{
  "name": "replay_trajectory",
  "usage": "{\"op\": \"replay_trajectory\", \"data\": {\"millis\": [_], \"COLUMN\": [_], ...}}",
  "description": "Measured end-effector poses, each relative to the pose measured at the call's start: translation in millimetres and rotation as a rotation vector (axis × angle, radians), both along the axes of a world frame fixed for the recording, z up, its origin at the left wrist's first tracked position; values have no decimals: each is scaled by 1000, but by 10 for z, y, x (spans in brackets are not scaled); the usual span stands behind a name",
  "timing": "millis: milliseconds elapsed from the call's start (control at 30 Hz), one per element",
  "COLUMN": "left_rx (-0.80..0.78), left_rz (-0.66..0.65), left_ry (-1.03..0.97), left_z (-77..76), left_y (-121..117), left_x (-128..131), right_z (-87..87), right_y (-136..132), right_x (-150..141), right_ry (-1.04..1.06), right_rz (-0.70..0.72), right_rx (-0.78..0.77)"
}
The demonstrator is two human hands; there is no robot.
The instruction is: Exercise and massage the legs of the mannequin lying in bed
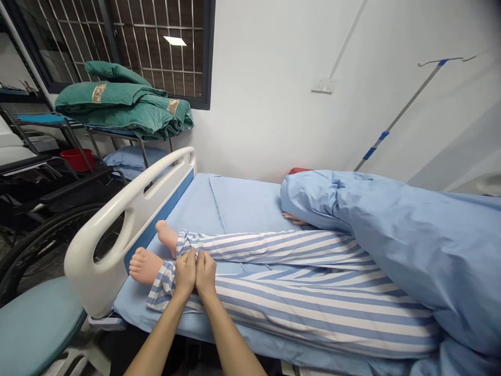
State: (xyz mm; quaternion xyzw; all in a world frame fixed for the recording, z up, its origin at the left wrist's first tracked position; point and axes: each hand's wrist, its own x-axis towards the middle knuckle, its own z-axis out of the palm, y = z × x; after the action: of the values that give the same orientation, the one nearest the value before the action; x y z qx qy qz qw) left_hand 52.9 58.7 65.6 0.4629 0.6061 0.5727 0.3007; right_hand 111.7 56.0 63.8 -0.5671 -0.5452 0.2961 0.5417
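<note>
My left hand [185,271] and my right hand [205,270] are side by side over the near lower leg of a figure lying on the bed. Both have their fingers curled closed around the blue-and-white striped trousers [297,308], just above the ankle. My fingertips are partly hidden, and the knuckles of the two hands nearly touch. Left of my hands, a bare near foot [145,265] and a far foot [167,236], smooth like a manikin's, stick out of the cuffs. A light blue quilt [410,230] covers the upper legs and body.
The white footboard [88,250] rises at the left end of the bed sheet [246,201]. Beyond it are a wheelchair [50,209], a teal stool seat [39,318] and folded green quilts [129,102]. An IV pole [403,112] leans across the view at right.
</note>
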Motion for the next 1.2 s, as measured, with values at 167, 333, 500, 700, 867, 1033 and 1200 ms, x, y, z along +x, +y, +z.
{"op": "replay_trajectory", "data": {"millis": [167, 333, 500, 700, 867, 1033, 1200], "left_rx": [4, -12, 11, 12, -27, -25, 7], "left_rz": [-42, -69, -70, -109, -93, -28, -76], "left_ry": [22, 69, 110, 117, 10, -54, 117], "left_z": [-76, -99, -123, -138, 16, 50, -59], "left_y": [-62, -55, -61, -55, -34, -86, -128], "left_x": [63, 52, 26, 21, 126, 240, 229], "right_z": [-41, 69, 209, 48, 28, 23, -2], "right_y": [60, 52, -88, -154, -124, -111, -70], "right_x": [31, 42, 90, 146, 168, 211, 219], "right_ry": [95, 48, -105, -190, -71, 22, 71], "right_rz": [-18, -23, 31, -2, -31, -31, -46], "right_rx": [-15, -25, 28, 5, 13, 24, -1]}}
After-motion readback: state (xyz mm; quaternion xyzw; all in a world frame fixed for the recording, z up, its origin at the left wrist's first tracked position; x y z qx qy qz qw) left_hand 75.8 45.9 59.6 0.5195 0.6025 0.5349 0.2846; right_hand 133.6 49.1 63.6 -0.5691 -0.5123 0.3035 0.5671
